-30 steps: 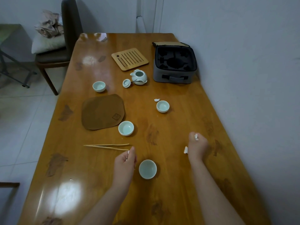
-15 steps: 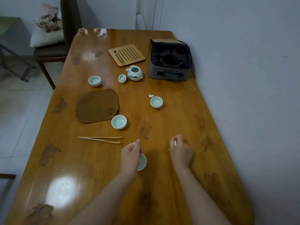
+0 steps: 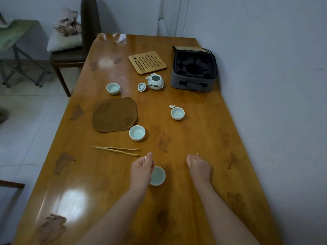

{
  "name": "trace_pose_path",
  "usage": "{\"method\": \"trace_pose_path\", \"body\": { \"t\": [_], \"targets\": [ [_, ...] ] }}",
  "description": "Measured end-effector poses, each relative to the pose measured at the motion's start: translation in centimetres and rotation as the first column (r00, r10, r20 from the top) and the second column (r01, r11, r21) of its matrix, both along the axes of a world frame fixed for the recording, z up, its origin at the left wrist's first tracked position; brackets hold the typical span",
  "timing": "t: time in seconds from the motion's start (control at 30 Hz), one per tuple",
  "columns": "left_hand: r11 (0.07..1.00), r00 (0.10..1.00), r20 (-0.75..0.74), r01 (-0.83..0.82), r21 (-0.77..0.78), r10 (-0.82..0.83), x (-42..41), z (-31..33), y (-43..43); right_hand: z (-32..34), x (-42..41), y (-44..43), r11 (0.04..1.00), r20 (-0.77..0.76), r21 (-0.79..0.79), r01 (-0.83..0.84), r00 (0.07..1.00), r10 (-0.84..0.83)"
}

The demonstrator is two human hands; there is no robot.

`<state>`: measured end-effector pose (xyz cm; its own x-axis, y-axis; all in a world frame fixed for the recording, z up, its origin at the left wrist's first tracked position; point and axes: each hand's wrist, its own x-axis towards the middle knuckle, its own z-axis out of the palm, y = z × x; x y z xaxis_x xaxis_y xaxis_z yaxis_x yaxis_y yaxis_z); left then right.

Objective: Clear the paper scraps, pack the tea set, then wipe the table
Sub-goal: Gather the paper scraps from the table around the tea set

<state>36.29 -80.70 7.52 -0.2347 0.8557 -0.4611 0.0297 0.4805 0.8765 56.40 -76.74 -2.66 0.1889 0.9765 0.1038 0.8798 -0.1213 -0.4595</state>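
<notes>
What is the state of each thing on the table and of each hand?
Case, open, empty.
Teapot, upright, lid off.
Lid, lying beside teapot.
Four cups, upright, empty.
Loose scrap, lying on table.
Left hand, pinches scrap.
Right hand, curled round another scrap.

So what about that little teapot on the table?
The teapot is small, round, pale green-white, glazed like ceramic. It stands upright and open on the wooden table, its lid lying beside it, seemingly tied on by a dark cord. Its short spout points to the far left. The slatted bamboo tray lies just beyond it, the open grey case to its right. Nothing else touches it.
</notes>
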Motion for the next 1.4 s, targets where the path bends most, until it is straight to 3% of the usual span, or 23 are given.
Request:
{"method": "trace_pose_path", "body": {
  "t": [0.07, 0.17, 0.23, 0.43, 0.57, 0.73, 0.87, 0.93, 1.07, 1.2, 1.4],
  "targets": [
    [1.000, 1.000, 0.014, -0.006, 0.001, 0.006, -0.6, 0.0, -0.1, 1.4, -0.3, -0.5, 0.996, -0.075, 0.006, 0.088, 0.993, -0.087],
    [1.000, 0.999, 0.039, -0.005, -0.007, 0.005, -1.6, 0.2, -0.2, 2.5, 0.1, -0.9, 0.931, -0.281, 0.059, 0.359, 0.901, -0.330],
    [1.000, 0.999, 0.047, 0.012, -0.008, -0.012, -2.5, 0.3, -0.4, 2.9, 0.1, -1.1, 0.902, -0.270, 0.061, 0.428, 0.877, -0.398],
    [0.996, 0.996, -0.010, 0.093, 0.007, -0.093, -5.9, 0.3, -1.6, 1.5, -0.6, -0.6, 0.926, 0.075, -0.059, 0.373, 0.927, -0.368],
    [0.998, 0.998, -0.005, 0.058, 0.000, -0.058, -7.7, -0.3, -2.4, 1.6, -1.3, 1.0, 0.905, 0.383, -0.231, 0.356, 0.889, -0.252],
    [1.000, 1.000, 0.026, 0.009, -0.007, -0.009, -8.7, -0.8, -3.9, 2.1, -1.2, 1.6, 0.873, 0.518, -0.366, 0.322, 0.850, -0.096],
    [1.000, 0.998, 0.061, -0.010, -0.016, 0.011, -9.5, -0.7, -4.1, 2.3, -0.7, 1.7, 0.870, 0.370, -0.359, 0.339, 0.907, -0.200],
    [0.999, 0.998, 0.066, -0.010, -0.032, 0.012, -9.9, -0.6, -3.9, 2.7, -1.4, 1.3, 0.898, 0.225, -0.291, 0.329, 0.936, -0.270],
    [0.990, 0.982, 0.170, -0.059, -0.126, 0.080, -11.0, -0.2, -2.9, 6.0, -6.9, -0.3, 0.966, -0.143, -0.081, 0.245, 0.956, -0.255],
    [0.972, 0.953, 0.279, -0.052, -0.229, 0.116, -12.9, 1.1, -2.1, 11.1, -15.2, -2.6, 0.967, -0.557, -0.014, 0.256, 0.801, -0.220],
    [0.961, 0.924, 0.374, 0.030, -0.276, 0.079, -17.2, 3.4, -2.1, 15.0, -25.5, -5.4, 0.941, -0.776, -0.078, 0.328, 0.573, -0.264]
  ]
}}
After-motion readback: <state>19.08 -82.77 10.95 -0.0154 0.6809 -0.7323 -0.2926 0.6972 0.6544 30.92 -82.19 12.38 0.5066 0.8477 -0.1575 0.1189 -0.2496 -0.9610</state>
